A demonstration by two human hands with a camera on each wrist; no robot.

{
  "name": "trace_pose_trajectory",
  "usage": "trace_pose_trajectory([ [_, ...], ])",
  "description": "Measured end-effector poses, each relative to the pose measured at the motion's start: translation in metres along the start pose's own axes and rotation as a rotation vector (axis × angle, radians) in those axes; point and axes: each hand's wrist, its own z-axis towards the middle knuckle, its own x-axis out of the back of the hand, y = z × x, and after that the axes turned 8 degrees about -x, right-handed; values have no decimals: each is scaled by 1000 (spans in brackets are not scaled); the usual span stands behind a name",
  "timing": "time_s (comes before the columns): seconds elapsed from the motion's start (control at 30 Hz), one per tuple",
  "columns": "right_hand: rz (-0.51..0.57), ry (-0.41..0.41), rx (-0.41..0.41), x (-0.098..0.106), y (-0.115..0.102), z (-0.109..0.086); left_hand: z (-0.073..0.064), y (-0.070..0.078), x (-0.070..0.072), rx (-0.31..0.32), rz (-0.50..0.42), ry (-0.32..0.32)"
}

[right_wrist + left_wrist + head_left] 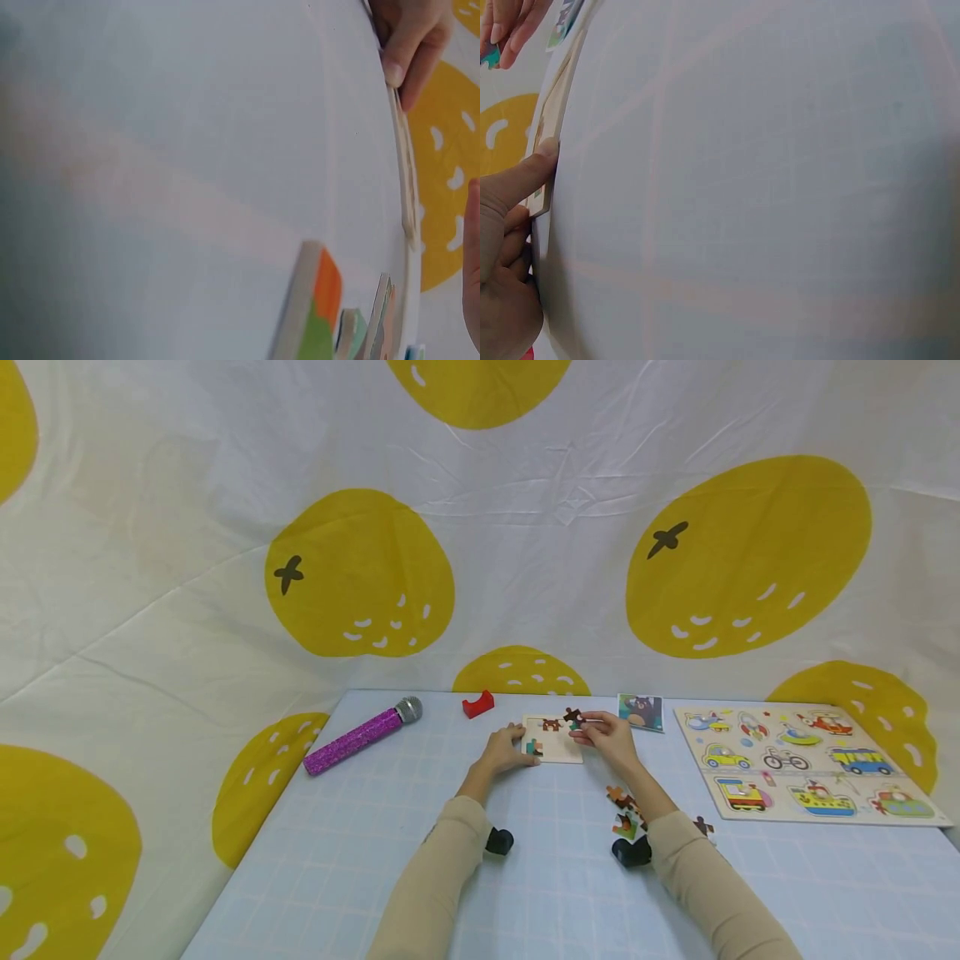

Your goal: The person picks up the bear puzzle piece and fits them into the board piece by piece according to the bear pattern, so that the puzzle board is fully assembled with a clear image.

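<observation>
A small square wooden puzzle tray lies flat near the back of the table. My left hand grips its left side, thumb on the near edge and fingers toward the far corner. Inside the tray sit a brown puzzle piece at the top and a teal-and-orange piece at the lower left. With thumb and fingertips my right hand pinches a dark puzzle piece with some teal, held over the tray's upper right. In the right wrist view only an edge of that hand shows.
Loose puzzle pieces lie under and beside the right forearm, another piece right of it. A bear picture card and a vehicle puzzle board are at right. Left are a red block and purple glitter microphone.
</observation>
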Motion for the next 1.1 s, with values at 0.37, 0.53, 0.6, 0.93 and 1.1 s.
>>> trace_pose_trajectory([
  [0.37, 26, 0, 1, -3, 1, 1, 0, 0, 0, -4, 19, -5],
  [0.53, 12, 40, -23, -5, 1, 2, 0, 1, 1, -3, 32, -17],
  [0.6, -4, 77, -49, -6, 0, 2, 0, 2, 1, -5, 38, -24],
  [0.93, 146, 107, -127, -13, -1, 5, 1, 2, 1, 9, 43, -29],
  [1.1, 215, 64, -111, -13, 0, 6, 1, 2, 2, 12, 38, -25],
])
